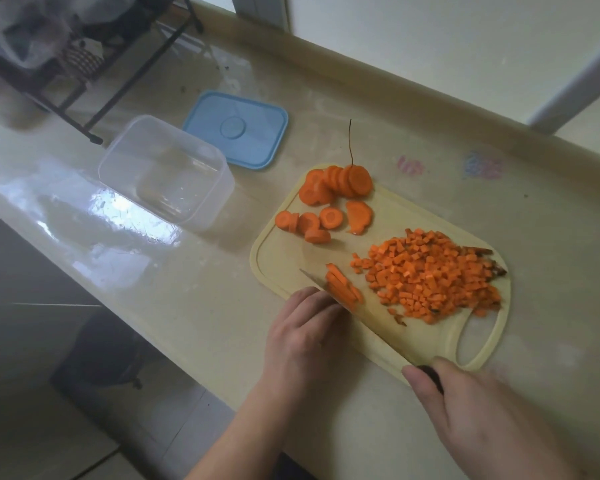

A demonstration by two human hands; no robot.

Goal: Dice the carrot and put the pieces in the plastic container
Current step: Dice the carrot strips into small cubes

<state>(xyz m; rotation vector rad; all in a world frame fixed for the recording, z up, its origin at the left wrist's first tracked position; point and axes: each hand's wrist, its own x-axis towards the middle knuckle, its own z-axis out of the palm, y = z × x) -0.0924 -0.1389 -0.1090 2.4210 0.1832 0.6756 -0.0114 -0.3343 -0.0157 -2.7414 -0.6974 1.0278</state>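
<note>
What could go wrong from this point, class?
The left hand lies right against the knife at the carrot sticks; a slip could nick a finger. The dice pile reaches the board edge, so pieces may spill. The container stands apart, risking drops on transfer.

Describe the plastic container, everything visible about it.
The plastic container is a clear, rounded-corner rectangular tub that looks like thin see-through plastic. It stands upright and open on the counter, left of the cutting board and apart from it. No carrot pieces are inside. Its blue lid lies flat on the counter just behind it; whether they touch is unclear. Neither hand touches it.
</note>
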